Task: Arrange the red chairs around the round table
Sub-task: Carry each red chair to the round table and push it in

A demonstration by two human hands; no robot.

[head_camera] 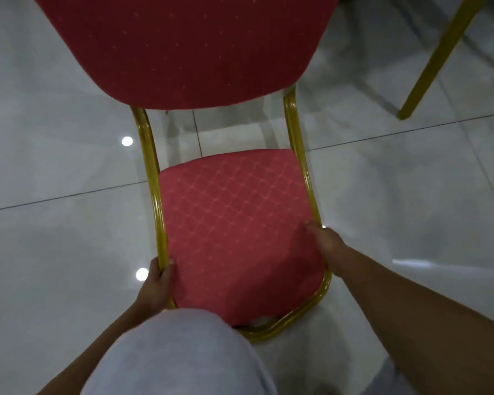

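Gripping a red chair (234, 223) by both sides of its seat, a person bends over it on a glossy tiled floor (69, 238), with the backrest (183, 47) on the far side. The low, two-sided hold looks chosen to keep the chair balanced while it is lifted or slid toward its place. Whether its legs are touching the floor cannot be told. The left hand (157, 283) curls round the gold frame (151, 178) at the seat's left edge, thumb pressed on the cushion. The right hand (324, 243) clasps the right edge, thumb on the fabric and fingers tucked out of sight underneath. A knee in pale grey trousers (177, 352) is close to the seat's front. A gold leg (437, 55) of another piece of furniture stands well apart at upper right. No round worktop is in view.
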